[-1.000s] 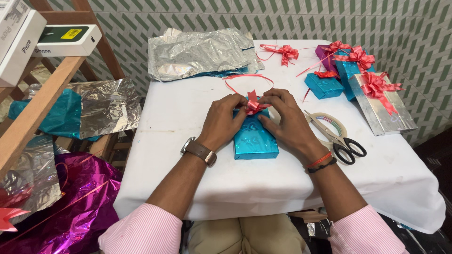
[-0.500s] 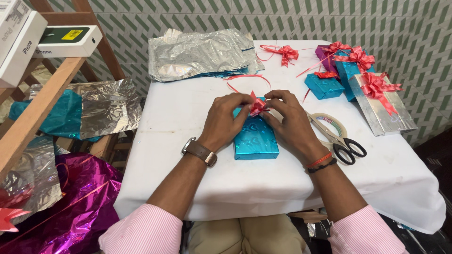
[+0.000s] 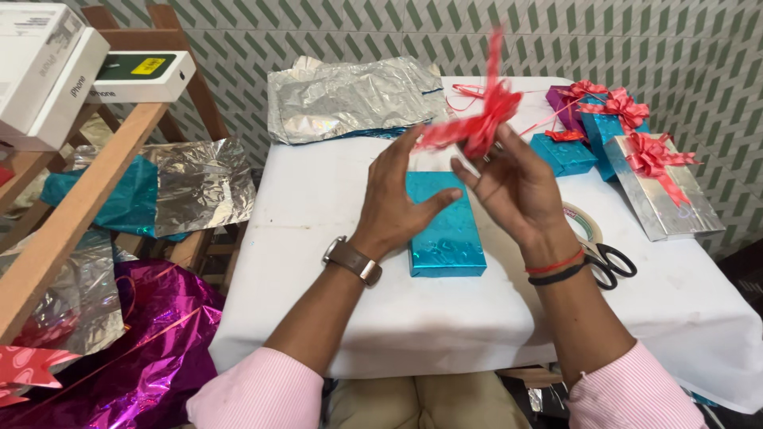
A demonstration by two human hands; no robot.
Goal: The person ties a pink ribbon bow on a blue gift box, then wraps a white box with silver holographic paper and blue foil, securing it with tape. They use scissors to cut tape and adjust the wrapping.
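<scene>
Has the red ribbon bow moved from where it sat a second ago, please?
Yes. The red ribbon bow has been lifted off the blue foil-wrapped box lying on the table, and both hands now hold it up above the box's far end.

Scissors (image 3: 610, 262) beside tape roll (image 3: 584, 224); silver foil sheets (image 3: 350, 99) behind

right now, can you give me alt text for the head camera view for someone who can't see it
Two hands, left hand and right hand, hold a blurred red ribbon bow raised above a blue wrapped gift box on a white table. Finished gifts with red bows, scissors and a roll of tape lie to the right, and silver foil sheets at the back.
</scene>
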